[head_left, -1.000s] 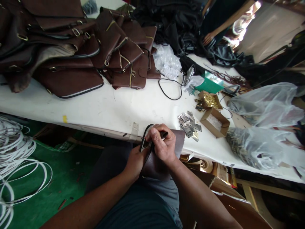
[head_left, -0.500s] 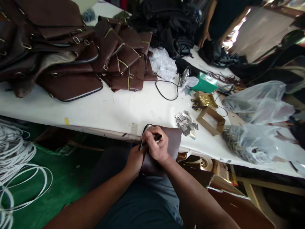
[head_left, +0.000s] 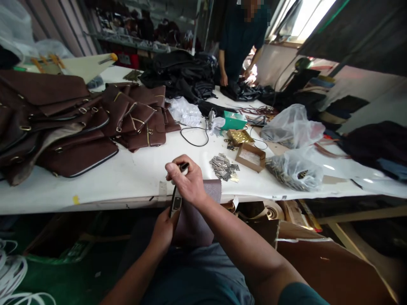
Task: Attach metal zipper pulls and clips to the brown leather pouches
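A brown leather piece (head_left: 199,226) with a zigzag-cut edge rests over my lap and against the table edge. My left hand (head_left: 163,232) is closed on its left side, where a dark strip with a small metal plate (head_left: 177,205) shows. Just above, my right hand (head_left: 190,180) is wrapped round a dark-handled tool (head_left: 183,167); its working end is hidden, so I cannot tell its kind. Beyond the right hand, a pile of flat metal plates (head_left: 222,166) lies on the white table (head_left: 133,186).
Brown leather bags (head_left: 76,148) are heaped at left. An open cardboard box (head_left: 251,156), a box of gold-coloured fittings (head_left: 241,137), a green box (head_left: 234,120) and plastic bags (head_left: 295,169) stand at right. Across the table a person (head_left: 238,51) handles black material.
My right hand has risen away from my left hand with the tool, so the small metal plate now shows. The head view has tilted up, bringing more of the room into sight.
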`<action>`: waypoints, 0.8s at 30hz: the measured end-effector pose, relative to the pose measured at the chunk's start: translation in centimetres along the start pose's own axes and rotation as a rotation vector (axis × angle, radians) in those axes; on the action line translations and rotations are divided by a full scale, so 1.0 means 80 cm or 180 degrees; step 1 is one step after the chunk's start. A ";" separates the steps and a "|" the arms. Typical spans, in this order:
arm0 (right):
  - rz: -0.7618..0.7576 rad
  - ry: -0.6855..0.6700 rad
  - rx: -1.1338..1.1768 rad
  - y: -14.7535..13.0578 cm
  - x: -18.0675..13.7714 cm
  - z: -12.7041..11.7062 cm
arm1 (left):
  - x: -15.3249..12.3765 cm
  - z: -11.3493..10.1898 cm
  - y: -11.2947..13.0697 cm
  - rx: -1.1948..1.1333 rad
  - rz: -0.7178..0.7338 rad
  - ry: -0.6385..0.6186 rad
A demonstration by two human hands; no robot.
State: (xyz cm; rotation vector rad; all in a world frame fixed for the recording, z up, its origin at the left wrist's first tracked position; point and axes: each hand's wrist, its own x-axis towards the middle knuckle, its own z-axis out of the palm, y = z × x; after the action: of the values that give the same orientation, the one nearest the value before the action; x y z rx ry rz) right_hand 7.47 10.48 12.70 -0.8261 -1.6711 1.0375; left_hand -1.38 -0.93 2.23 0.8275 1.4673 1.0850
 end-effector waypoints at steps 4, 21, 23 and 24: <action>0.0098 -0.0376 -0.1475 0.039 0.048 -0.022 | -0.017 -0.034 0.013 0.0632 0.0273 -0.0206; 0.1118 -0.0581 0.0141 0.020 -0.146 -0.177 | 0.002 -0.039 0.129 0.0974 -0.0123 -0.1982; 0.1217 -0.0212 0.0317 0.013 -0.175 -0.192 | 0.006 -0.025 0.136 0.1095 -0.0059 -0.1920; 0.1283 0.0033 0.0379 0.010 -0.190 -0.203 | 0.008 -0.019 0.137 0.1128 0.0004 -0.1859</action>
State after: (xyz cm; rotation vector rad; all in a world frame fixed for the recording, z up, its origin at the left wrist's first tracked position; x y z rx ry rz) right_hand 27.59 1.63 9.09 -1.1139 -1.4481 1.3891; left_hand -3.66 3.13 12.26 1.2686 1.1618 0.5129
